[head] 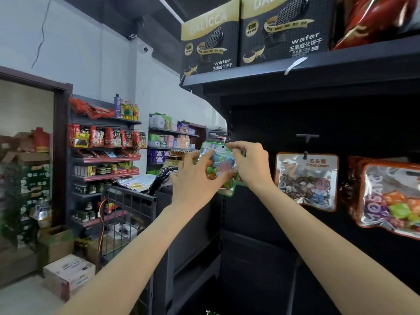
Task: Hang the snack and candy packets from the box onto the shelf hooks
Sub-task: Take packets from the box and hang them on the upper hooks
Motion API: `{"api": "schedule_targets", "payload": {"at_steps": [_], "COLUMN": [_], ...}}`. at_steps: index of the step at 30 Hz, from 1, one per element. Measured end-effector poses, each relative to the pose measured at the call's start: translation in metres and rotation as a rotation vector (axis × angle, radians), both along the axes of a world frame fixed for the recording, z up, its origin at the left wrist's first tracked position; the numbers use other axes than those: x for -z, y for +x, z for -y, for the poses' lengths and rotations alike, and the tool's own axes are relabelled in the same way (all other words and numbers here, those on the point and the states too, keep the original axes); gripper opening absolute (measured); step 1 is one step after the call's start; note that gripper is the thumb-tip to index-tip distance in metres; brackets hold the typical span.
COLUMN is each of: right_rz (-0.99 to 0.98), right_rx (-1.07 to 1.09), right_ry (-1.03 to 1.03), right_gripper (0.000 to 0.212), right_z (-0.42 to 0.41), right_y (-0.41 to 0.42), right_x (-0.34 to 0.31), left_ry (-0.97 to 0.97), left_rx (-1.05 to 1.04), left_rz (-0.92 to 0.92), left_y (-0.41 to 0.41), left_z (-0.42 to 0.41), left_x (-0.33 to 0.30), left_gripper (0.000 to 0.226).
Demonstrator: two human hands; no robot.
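Both hands grip a green-edged candy packet (pixel 219 169) held up against the dark shelf: left hand (pixel 197 176) at its lower left, right hand (pixel 250 164) pinching its top edge. Stone-candy packet (pixel 306 180) hangs just right.

A cracked white wall (pixel 68 42) rises behind stocked grocery shelving (pixel 104 160) in a small shop. Cardboard cartons (pixel 68 276) sit on the pale floor (pixel 20 298) beside a dark doorframe (pixel 59 142).

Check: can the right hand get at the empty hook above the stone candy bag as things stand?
Probably not yet: the right hand pinches the green candy packet with the left hand. Nothing blocks the empty hook.
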State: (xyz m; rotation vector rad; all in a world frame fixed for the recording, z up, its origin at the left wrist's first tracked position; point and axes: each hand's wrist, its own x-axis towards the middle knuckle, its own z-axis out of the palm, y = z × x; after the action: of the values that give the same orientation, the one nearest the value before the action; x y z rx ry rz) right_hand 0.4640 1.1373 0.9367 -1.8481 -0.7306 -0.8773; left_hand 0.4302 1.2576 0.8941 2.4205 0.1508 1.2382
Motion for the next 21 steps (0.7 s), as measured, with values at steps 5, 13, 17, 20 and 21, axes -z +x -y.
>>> {"api": "schedule_targets", "payload": {"at_steps": [5, 13, 17, 20, 21], "right_rz": [-0.010, -0.006, 0.006, 0.017, 0.022], "right_rx": [-0.005, -0.016, -0.010, -0.001, 0.002], "right_ry": [0.008, -0.003, 0.009, 0.024, 0.028], "right_gripper": [0.030, 0.030, 0.030, 0.030, 0.030], "right_z": [-0.002, -0.011, -0.013, -0.008, -0.006], "right_y": [0.002, 0.004, 0.004, 0.004, 0.004], "right_x": [-0.001, -0.001, -0.002, -0.002, -0.001], "left_ry": [-0.027, -0.040, -0.031, -0.008, 0.001], "left_rx": [0.020, 0.012, 0.024, 0.047, 0.052], "left_rz": [-0.004, -0.012, -0.027, -0.037, -0.038], "left_y": [-0.001, -0.001, -0.001, -0.001, -0.001], "left_z": [-0.001, -0.009, -0.011, -0.010, -0.009], "left_x": [-0.001, -0.004, -0.008, -0.010, -0.010], "left_gripper": [0.070, 0.071, 0.071, 0.070, 0.069]}}
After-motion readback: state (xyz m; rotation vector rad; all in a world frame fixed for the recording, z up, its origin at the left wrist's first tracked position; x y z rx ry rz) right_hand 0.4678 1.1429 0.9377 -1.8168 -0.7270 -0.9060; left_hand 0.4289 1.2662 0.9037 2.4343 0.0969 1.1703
